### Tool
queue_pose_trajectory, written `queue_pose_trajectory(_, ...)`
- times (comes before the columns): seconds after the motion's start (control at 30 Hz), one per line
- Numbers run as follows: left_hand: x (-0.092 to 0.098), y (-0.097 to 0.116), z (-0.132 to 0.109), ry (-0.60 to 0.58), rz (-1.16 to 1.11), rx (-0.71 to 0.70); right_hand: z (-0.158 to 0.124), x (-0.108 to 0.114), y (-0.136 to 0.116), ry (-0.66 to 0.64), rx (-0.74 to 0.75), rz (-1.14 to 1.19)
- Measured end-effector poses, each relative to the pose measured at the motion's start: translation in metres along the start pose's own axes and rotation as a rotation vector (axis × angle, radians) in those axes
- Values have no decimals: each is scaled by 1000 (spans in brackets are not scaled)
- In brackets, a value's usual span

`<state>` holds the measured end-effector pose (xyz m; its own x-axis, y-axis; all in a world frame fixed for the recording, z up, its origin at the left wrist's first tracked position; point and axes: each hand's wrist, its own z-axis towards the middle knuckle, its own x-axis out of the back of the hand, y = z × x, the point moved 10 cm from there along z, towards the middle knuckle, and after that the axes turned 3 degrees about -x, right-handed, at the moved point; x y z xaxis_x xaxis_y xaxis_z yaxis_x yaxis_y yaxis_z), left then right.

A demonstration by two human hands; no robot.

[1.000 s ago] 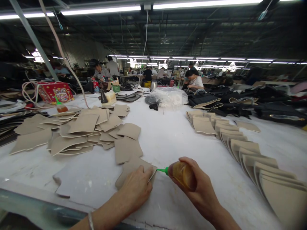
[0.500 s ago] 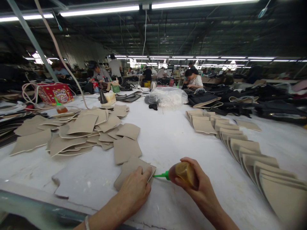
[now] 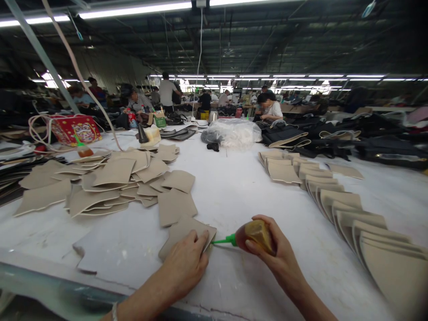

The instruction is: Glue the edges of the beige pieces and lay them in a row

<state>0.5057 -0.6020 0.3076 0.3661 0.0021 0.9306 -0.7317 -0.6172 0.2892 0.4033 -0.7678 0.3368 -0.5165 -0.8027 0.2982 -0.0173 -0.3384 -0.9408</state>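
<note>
My right hand (image 3: 267,243) is wrapped around a squeeze bottle (image 3: 256,236) of amber liquid, tipped on its side. Its thin green nozzle (image 3: 224,240) points left and meets the right edge of a flat beige leather-like piece (image 3: 183,229). On that piece lies my left hand (image 3: 189,258), fingers bent and holding it against the table near that edge; its thumb is mostly hidden. Just behind, another beige piece (image 3: 177,207) lies flat, partly under the held one. Whether liquid is coming out at the tip is too small to tell.
A loose heap of beige pieces (image 3: 113,174) spreads to the left. Overlapping folded beige pieces (image 3: 354,209) run in a row down the right. A second green-tipped bottle (image 3: 84,150), a red box (image 3: 76,129) and a clear plastic bag (image 3: 234,133) stand farther back. Co-workers sit beyond.
The view has shifted slightly. The nozzle tip has slid a little along the piece's right edge toward me, and the left hand has stayed on the piece.
</note>
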Motion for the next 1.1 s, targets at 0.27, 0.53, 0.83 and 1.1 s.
queue_pose_trajectory(0.27, -3, -1, -2, 20, -28, -31, -7, -16, 2, -132, -24, 56)
queue_pose_trajectory(0.53, -8, -4, 0, -4, -73, -50, -15, -22, 5, -174, -43, 93)
queue_pose_trajectory(0.83, -12, -4, 1, -5, -87, -46, -24, -24, 7, -188, -65, 129)
queue_pose_trajectory(1.1, -14, -4, 2, 5, -82, -63, -26, -25, 13, -181, -94, 189)
